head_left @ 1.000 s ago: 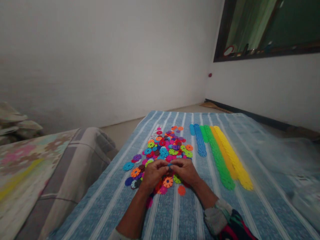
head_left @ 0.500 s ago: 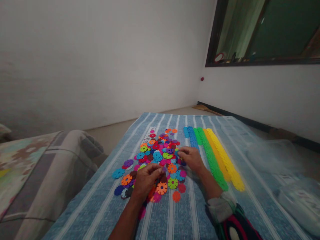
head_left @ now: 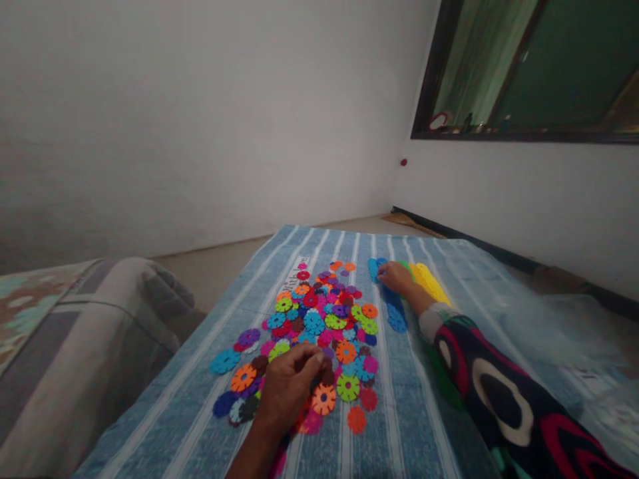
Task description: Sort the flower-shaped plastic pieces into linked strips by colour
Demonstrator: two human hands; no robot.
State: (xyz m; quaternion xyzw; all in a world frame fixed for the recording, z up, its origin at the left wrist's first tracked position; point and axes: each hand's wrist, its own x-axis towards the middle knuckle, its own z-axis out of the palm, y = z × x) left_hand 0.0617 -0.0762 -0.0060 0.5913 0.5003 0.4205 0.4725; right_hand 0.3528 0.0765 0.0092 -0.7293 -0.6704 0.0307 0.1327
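"Grip first: are the hands clamped on anything?"

"Right hand [head_left: 397,278] has its fingers curled in at the far part of the blue strip [head_left: 397,318], beside the short light-blue row [head_left: 372,270]. Whether the fingertips pinch a disc, I cannot tell."

"And the other?"

"Left hand [head_left: 289,382] is curled over the near part of the loose discs [head_left: 313,322]. Its fingertips look close together; again, I can't tell if they hold one."

"How would you do this bit well?"

"Light touch, I'd say. Bring the fingertips down from above, settle any piece flat and let go gently, since those overlapped discs could slide. Mind the sleeve [head_left: 504,399] too; it might drag on the rows."

"Which way does the blue strip point?"

"It lies right of the loose discs on the striped cloth [head_left: 194,406], long axis running away from the wearer, roughly along the white stripes. Its near end angles slightly right; the middle is partly hidden by the hand."
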